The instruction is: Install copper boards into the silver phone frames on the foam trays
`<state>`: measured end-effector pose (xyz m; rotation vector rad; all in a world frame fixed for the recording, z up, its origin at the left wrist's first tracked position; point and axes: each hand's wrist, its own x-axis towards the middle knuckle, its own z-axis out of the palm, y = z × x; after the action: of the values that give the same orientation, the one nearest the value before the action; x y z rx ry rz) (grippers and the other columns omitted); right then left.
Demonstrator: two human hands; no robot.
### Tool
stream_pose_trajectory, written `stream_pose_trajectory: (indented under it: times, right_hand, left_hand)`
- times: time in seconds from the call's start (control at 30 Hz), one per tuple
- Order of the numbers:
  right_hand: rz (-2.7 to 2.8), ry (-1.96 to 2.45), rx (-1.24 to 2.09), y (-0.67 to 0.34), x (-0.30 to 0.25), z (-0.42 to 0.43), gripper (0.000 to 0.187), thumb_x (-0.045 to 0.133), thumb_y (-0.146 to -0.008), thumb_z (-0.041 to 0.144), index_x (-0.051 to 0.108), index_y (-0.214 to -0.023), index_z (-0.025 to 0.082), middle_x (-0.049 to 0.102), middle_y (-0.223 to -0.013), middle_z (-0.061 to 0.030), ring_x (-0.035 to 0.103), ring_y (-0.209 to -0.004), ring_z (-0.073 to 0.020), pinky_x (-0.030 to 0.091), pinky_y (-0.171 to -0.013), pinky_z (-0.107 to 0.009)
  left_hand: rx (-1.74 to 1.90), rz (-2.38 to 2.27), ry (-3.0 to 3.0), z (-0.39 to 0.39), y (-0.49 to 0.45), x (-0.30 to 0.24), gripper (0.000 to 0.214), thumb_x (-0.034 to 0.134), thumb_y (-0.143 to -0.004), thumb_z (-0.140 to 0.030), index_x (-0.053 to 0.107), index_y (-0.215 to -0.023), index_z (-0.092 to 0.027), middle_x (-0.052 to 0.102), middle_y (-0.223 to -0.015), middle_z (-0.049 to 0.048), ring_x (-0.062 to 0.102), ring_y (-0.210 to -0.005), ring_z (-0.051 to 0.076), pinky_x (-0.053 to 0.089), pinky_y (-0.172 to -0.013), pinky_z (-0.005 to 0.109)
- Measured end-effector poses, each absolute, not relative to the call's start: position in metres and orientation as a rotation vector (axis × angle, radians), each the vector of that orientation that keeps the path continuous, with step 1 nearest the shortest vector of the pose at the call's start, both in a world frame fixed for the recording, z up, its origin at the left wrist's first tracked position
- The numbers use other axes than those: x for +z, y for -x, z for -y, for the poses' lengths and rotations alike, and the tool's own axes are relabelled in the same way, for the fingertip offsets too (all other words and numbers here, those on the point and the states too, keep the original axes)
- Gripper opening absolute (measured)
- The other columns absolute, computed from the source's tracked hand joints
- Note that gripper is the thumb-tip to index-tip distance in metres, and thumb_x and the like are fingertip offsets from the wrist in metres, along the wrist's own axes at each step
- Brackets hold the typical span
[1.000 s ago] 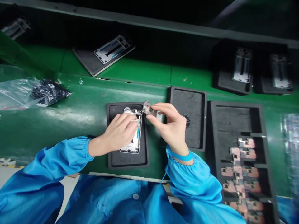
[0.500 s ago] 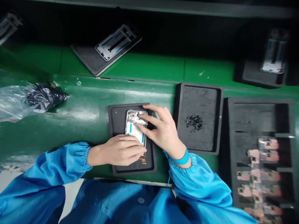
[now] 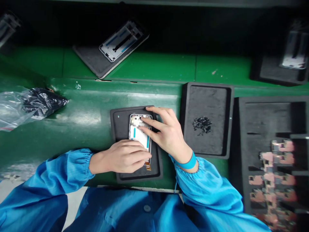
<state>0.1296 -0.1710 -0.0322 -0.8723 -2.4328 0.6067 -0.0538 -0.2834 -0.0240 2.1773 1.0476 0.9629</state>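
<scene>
Left hand (image 3: 124, 157), fingers closed together across the lower smartphone frame (image 3: 139, 137); right hand (image 3: 167, 132), fingers parted over its upper end, grip unclear. Black foam tray (image 3: 119, 129) beneath; circuit boards (image 3: 271, 180) toward the right edge of the bench (image 3: 84, 109).

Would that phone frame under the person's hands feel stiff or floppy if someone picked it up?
The phone frame probably feels fairly stiff, since it seems to have a rigid, metal-looking edge. Being thin and flat, it is likely light and may be awkward to lift from the black foam tray. The orange flex strip at its end looks much more delicate.
</scene>
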Motion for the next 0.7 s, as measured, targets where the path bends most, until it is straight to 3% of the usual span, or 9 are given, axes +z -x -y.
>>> stream_pose_trajectory:
  times: [0.17, 0.4, 0.7]
  right_hand:
    - [2.387, 0.889, 0.617, -0.129, -0.036, 0.172, 0.023, 0.078, -0.091, 0.035, 0.075, -0.110, 0.023, 0.069, -0.134, -0.0137, 0.065, -0.117, -0.0329, 0.056, -0.096, -0.055]
    - [2.287, 1.036, 0.669, -0.130, -0.040, 0.173, 0.029, 0.084, -0.085, 0.043, 0.064, -0.090, 0.024, 0.070, -0.118, -0.0101, 0.066, -0.110, -0.0312, 0.053, -0.093, -0.051]
    - [2.249, 1.058, 0.795, -0.130, -0.043, 0.171, 0.036, 0.087, -0.078, 0.048, 0.064, -0.075, 0.021, 0.063, -0.118, -0.0120, 0.062, -0.106, -0.0301, 0.053, -0.088, -0.048]
  left_hand:
    - [0.954, -1.047, -2.162, 0.284, 0.053, -0.024, 0.023, 0.051, -0.094, -0.005, 0.071, -0.101, -0.013, 0.081, -0.095, 0.0059, 0.078, -0.092, 0.020, 0.067, -0.087, 0.033]
    - [0.949, -1.039, -2.165, 0.283, 0.053, -0.024, 0.026, 0.050, -0.091, -0.002, 0.071, -0.103, -0.013, 0.081, -0.095, 0.0061, 0.078, -0.093, 0.021, 0.067, -0.088, 0.033]
    - [0.977, -1.072, -2.210, 0.285, 0.053, -0.025, 0.024, 0.055, -0.092, -0.005, 0.069, -0.110, -0.013, 0.079, -0.102, 0.0100, 0.074, -0.099, 0.022, 0.065, -0.092, 0.037]
